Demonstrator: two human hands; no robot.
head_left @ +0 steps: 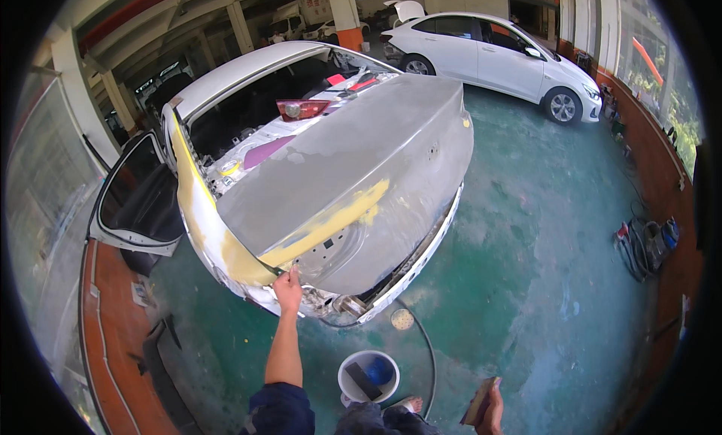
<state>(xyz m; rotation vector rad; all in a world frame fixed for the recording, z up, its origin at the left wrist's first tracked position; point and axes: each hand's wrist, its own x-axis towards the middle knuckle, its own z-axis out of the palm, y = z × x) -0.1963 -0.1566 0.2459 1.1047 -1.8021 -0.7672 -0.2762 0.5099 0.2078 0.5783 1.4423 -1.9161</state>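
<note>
My left hand [288,291] is at the lower left corner of a car's trunk lid [353,149], its fingers closed on the edge by the gap to the rear fender. The lid is grey, with a streak of yellow filler [331,224] along its ridge. More yellow and bare white show on the rear fender [218,239]. Low at the right, my right hand [491,411] holds a flat brown block, like a sanding block [477,402], on edge, away from the car. Part of that hand is cut off by the picture's rim.
A white bucket [343,381] with blue inside and a dark flat block stands by my feet. A hose [432,352] curves past it; a round pale disc lies nearby. A tail light [302,109] rests on the car. Behind stands a white car [489,55]; an open door [139,194] juts left.
</note>
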